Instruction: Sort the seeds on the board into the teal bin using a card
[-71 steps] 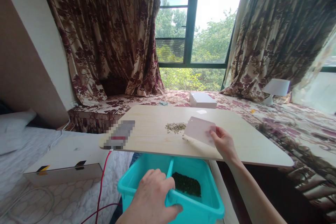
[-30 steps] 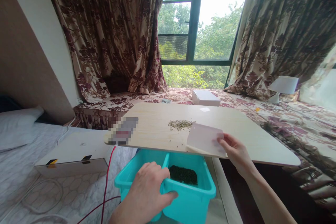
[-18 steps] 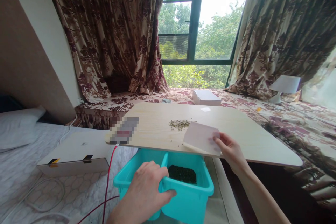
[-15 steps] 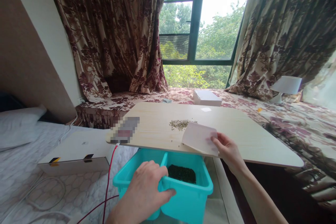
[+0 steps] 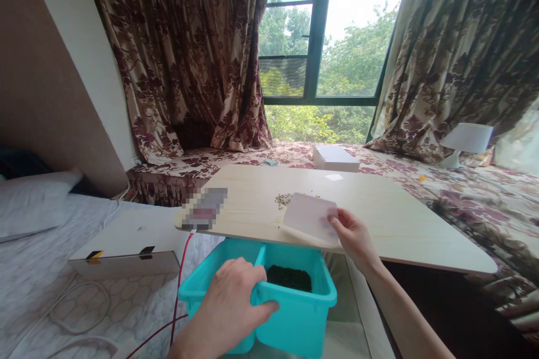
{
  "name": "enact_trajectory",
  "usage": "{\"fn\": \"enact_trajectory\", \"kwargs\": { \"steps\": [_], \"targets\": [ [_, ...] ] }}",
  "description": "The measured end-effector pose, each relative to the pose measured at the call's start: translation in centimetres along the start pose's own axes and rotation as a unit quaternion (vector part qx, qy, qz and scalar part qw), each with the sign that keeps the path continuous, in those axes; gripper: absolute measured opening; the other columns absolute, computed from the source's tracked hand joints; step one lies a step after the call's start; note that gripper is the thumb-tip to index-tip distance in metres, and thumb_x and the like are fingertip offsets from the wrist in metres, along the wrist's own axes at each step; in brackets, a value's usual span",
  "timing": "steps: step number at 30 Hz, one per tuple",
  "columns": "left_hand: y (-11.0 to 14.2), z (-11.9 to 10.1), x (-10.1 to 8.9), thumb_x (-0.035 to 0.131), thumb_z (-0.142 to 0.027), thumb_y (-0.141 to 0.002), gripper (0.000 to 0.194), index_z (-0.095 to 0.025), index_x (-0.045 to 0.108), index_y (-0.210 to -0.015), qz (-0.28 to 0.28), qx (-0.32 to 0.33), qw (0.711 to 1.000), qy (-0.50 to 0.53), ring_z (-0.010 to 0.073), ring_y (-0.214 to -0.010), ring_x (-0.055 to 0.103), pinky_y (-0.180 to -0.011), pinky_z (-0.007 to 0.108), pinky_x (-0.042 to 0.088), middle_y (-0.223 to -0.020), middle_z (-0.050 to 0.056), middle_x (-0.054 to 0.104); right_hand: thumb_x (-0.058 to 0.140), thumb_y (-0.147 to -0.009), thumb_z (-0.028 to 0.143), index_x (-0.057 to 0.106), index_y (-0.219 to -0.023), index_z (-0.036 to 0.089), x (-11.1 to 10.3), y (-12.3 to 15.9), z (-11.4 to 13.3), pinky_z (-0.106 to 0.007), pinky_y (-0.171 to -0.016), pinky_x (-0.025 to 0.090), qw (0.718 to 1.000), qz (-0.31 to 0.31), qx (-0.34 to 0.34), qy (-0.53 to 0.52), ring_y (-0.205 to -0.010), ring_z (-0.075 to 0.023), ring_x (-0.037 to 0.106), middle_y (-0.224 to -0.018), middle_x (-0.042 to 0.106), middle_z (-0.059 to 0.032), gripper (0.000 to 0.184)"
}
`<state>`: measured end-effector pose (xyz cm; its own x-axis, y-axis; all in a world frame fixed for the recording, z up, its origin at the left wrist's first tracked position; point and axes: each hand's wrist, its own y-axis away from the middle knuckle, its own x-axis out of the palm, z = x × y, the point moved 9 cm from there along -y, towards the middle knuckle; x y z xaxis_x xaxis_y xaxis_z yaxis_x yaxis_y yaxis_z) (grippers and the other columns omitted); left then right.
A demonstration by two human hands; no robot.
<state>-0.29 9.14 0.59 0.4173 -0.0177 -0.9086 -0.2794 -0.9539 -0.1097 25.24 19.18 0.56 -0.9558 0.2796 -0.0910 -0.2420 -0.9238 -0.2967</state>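
My left hand is closed on the near rim of a turquoise two-compartment bin, at its middle divider. Dark green granular material lies in the right compartment; the part of the left one that shows has bare walls. Between the thumb and fingers of my right hand is a thin, whitish translucent plastic sheet, tilted over the wooden tabletop. Small greenish-brown grains are scattered just beyond the sheet, which hides part of them. The bin sits under the tabletop's near edge.
A pixelated phone-like object lies on the tabletop's left, with a red cable hanging from it. On the bed at left are a white box and a pillow. Behind the table stand another white box and a lamp.
My right hand has moved the plastic sheet left, and it now covers more of the grains. My left hand keeps its hold on the bin. The view has shifted slightly.
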Motion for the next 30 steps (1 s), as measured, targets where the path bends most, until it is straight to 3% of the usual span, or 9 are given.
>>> {"fn": "enact_trajectory", "kwargs": {
  "steps": [4, 9, 11, 16, 18, 23, 30],
  "targets": [
    [0.1, 0.1, -0.1, 0.065, -0.03, -0.07, 0.011, -0.022, 0.059, -0.076, -0.002, -0.002, 1.0, -0.002, 0.0193, -0.081, 0.052, -0.074, 0.032, 0.035, -0.076, -0.001, 0.058, 0.063, -0.065, 0.038, 0.065, -0.082, 0.017, 1.8, -0.4, -0.3, -0.027, -0.056, 0.047, 1.0, 0.023, 0.001, 0.001, -0.068, -0.0194, 0.064, -0.076, 0.071, -0.0066, 0.027],
    [0.2, 0.7, -0.4, 0.063, -0.028, -0.07, 0.009, -0.021, 0.058, -0.074, 0.003, -0.012, 1.0, 0.0, 0.0192, -0.08, 0.052, -0.073, 0.032, 0.034, -0.077, -0.001, 0.058, 0.066, -0.066, 0.04, 0.066, -0.081, 0.016, 3.0, 1.0, 0.7, -0.026, -0.054, 0.048, 0.994, 0.102, 0.03, -0.03, -0.067, -0.0189, 0.065, -0.076, 0.072, -0.0072, 0.028],
    [0.2, 0.7, -0.5, 0.063, -0.028, -0.07, 0.009, -0.021, 0.058, -0.074, 0.003, -0.015, 1.0, -0.002, 0.0191, -0.08, 0.052, -0.072, 0.032, 0.034, -0.076, 0.0, 0.058, 0.066, -0.067, 0.04, 0.067, -0.083, 0.016, 1.6, 1.1, 1.3, -0.027, -0.056, 0.05, 0.995, 0.086, 0.027, -0.032, -0.07, -0.0195, 0.066, -0.078, 0.073, -0.0078, 0.028],
    [0.0, -1.4, 0.3, 0.067, -0.031, -0.069, 0.013, -0.022, 0.06, -0.075, 0.011, 0.017, 1.0, -0.005, 0.0196, -0.081, 0.052, -0.074, 0.033, 0.034, -0.076, 0.0, 0.058, 0.068, -0.065, 0.038, 0.067, -0.089, 0.016, -6.3, 0.2, 1.3, -0.029, -0.06, 0.053, 0.995, -0.097, 0.014, -0.006, -0.074, -0.0217, 0.068, -0.081, 0.074, -0.0085, 0.032],
    [-0.3, -2.9, 1.1, 0.071, -0.035, -0.067, 0.018, -0.022, 0.06, -0.074, 0.022, 0.046, 0.999, 0.001, 0.0195, -0.081, 0.051, -0.074, 0.033, 0.035, -0.076, 0.0, 0.059, 0.068, -0.065, 0.038, 0.067, -0.09, 0.016, -8.4, 0.0, 0.8, -0.03, -0.06, 0.054, 0.992, -0.125, 0.022, 0.01, -0.075, -0.0226, 0.069, -0.083, 0.074, -0.0094, 0.034],
    [-0.8, -6.1, 2.8, 0.076, -0.041, -0.062, 0.028, -0.022, 0.06, -0.075, 0.033, 0.105, 0.994, 0.007, 0.0197, -0.081, 0.051, -0.074, 0.033, 0.036, -0.076, 0.0, 0.059, 0.066, -0.065, 0.039, 0.067, -0.093, 0.015, -9.8, 0.3, 0.1, -0.032, -0.063, 0.055, 0.991, -0.121, 0.029, 0.048, -0.077, -0.0237, 0.07, -0.086, 0.075, -0.0105, 0.037],
    [-0.8, -8.1, 4.3, 0.076, -0.048, -0.065, 0.034, -0.021, 0.06, -0.078, 0.077, 0.138, 0.987, -0.011, 0.0209, -0.086, 0.052, -0.079, 0.035, 0.039, -0.082, 0.001, 0.059, 0.064, -0.066, 0.038, 0.066, -0.094, 0.015, -9.9, 0.3, -0.8, -0.034, -0.066, 0.056, 0.989, -0.128, 0.021, 0.072, -0.081, -0.0253, 0.07, -0.09, 0.075, -0.0108, 0.036]
  ]
}}
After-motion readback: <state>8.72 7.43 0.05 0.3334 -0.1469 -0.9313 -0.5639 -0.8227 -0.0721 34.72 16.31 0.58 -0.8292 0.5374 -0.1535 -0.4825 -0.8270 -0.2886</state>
